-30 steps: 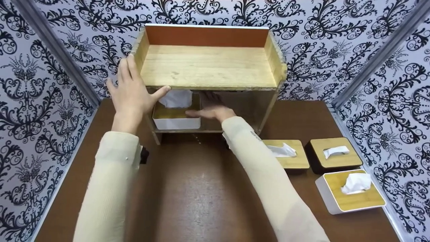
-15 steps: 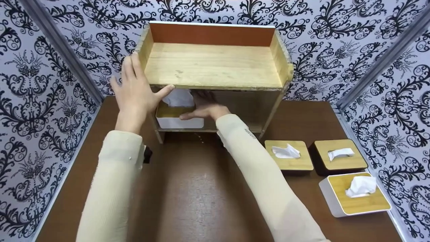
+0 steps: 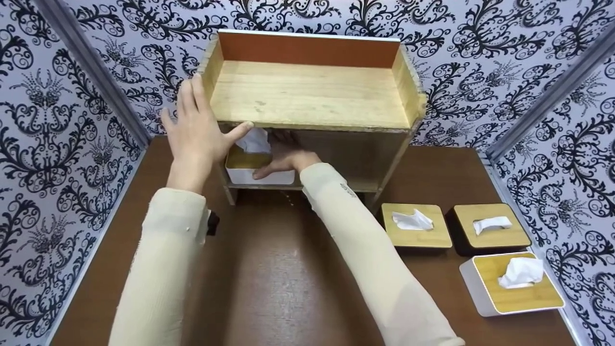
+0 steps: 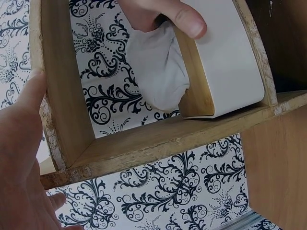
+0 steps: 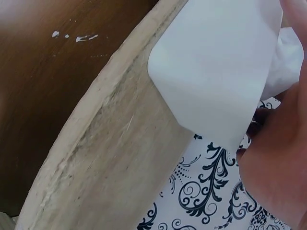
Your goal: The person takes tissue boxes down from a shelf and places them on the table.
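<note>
A two-level wooden shelf (image 3: 312,93) stands against the back wall. My left hand (image 3: 194,132) rests at its upper left corner, fingers extended along the side panel and thumb at the front edge of the top board. On the lower level, at the left end, sits a white tissue box (image 3: 240,177) with a wooden lid and a tissue sticking up. My right hand (image 3: 287,158) reaches inside and grips this box from the right. In the left wrist view its thumb (image 4: 192,23) lies on the white front wall; its fingers are partly hidden behind the lid.
Right of the shelf, on the brown table (image 3: 278,288), are two dark tissue boxes with wooden lids, one nearer the shelf (image 3: 418,238) and one by the wall (image 3: 514,238). A white tissue box (image 3: 523,300) stands in front of them. Patterned walls (image 3: 62,144) enclose the table.
My right hand has moved left over the box, its thumb passing from above the lid down to the front wall. The left hand keeps its place on the shelf. The head view has shifted slightly.
</note>
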Demonstrator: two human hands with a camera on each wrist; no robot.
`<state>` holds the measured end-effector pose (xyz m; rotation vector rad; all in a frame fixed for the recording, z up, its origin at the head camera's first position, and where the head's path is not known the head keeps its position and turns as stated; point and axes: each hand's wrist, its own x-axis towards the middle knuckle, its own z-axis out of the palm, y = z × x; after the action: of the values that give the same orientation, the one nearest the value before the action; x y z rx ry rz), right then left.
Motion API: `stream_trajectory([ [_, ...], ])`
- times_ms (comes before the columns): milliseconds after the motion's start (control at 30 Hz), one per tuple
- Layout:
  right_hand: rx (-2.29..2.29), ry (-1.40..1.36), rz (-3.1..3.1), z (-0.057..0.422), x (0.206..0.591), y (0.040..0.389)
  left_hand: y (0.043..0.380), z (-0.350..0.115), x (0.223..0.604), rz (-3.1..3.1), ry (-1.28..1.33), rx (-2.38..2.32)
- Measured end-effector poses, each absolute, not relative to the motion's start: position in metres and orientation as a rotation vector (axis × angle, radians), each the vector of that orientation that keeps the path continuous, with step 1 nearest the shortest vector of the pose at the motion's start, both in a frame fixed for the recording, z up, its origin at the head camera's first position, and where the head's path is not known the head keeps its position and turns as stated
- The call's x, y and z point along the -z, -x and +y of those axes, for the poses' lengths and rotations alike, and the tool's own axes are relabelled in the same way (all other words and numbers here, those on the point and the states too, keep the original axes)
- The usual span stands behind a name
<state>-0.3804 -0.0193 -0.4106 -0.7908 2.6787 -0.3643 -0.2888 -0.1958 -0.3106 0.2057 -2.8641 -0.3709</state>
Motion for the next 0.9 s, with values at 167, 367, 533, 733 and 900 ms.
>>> stream_trajectory([
  [167,0.333,0.795,2.698,-0.028,0.412,0.38,0.288,-0.196,0.31,-2.869,-0.209,0.365],
  [367,0.265,0.785,2.703,-0.037,0.413,0.38,0.287,-0.196,0.309,-2.868,-0.21,0.363],
  [533,0.211,0.776,2.685,-0.04,0.413,0.38,0.287,-0.195,0.309,-2.856,-0.206,0.368],
  [733,0.202,0.783,2.709,-0.041,0.415,0.38,0.286,-0.195,0.309,-2.874,-0.212,0.363],
  [900,0.208,0.797,2.739,-0.041,0.417,0.38,0.287,-0.196,0.309,-2.871,-0.205,0.358],
])
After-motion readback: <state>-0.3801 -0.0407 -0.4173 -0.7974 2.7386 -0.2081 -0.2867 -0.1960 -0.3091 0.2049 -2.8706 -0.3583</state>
